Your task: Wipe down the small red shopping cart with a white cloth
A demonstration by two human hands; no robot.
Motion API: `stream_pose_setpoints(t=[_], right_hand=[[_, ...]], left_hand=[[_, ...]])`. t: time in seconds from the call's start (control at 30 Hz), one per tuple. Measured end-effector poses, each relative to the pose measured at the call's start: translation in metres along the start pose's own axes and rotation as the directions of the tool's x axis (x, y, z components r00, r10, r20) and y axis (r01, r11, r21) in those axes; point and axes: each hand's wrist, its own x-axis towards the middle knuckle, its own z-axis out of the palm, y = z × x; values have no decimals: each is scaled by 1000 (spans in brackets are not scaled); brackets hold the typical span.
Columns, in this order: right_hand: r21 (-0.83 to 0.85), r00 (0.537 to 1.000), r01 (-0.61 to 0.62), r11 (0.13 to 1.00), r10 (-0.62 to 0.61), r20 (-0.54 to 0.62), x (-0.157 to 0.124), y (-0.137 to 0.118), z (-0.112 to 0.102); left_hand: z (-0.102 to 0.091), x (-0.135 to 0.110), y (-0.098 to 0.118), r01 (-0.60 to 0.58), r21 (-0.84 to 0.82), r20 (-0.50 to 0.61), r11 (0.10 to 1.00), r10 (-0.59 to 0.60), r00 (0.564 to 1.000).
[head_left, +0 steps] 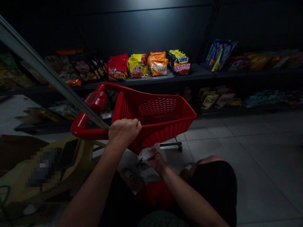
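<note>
A red plastic shopping cart (163, 132) stands before me, with a mesh-sided basket and a looped handle at its left end. My left hand (124, 130) is closed in a fist over its near upper rim. A grey metal pole (59, 80) slants down from the upper left, and its lower end meets that fist; I cannot tell whether the fingers hold it too. Lower down, my right hand (158, 160) pinches a crumpled white wipe (149, 152) against or close beside the cart's lower near corner.
Behind the cart, a dark shelf (142, 81) bears several stacks of noodle packets (158, 64) and other snack bags. A yellowish table (78, 157) with dark devices and cables stands at left. Grey floor tiles (265, 157) extend right. My knees flank a red item.
</note>
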Motion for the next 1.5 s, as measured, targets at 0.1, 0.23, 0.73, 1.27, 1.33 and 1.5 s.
stream_pose_setpoints(t=[0.1,0.23,0.73,1.27,1.33,1.5], right_hand=[[27,978,127,991,-121,-171,18,-50,-8],[-118,803,426,897,-435,-409,44,-132,-16],[-602,767,521,605,-642,19,0,-137,25],[-633,534,773,40,-578,616,9,-125,-17],[-666,517,742,76,-697,497,16,-145,-26],[-720,354,619,313,-930,-99,42,-193,-45]], left_hand=[[-1,0,-1,2,-3,20,1000,-2,1000],[-2,0,1,15,0,38,1000,-15,999],[-7,-1,1,38,88,120,995,-49,992],[-19,8,10,69,144,260,987,-105,960],[-19,7,11,54,172,251,984,-97,963],[-18,3,11,5,201,201,980,-46,979]])
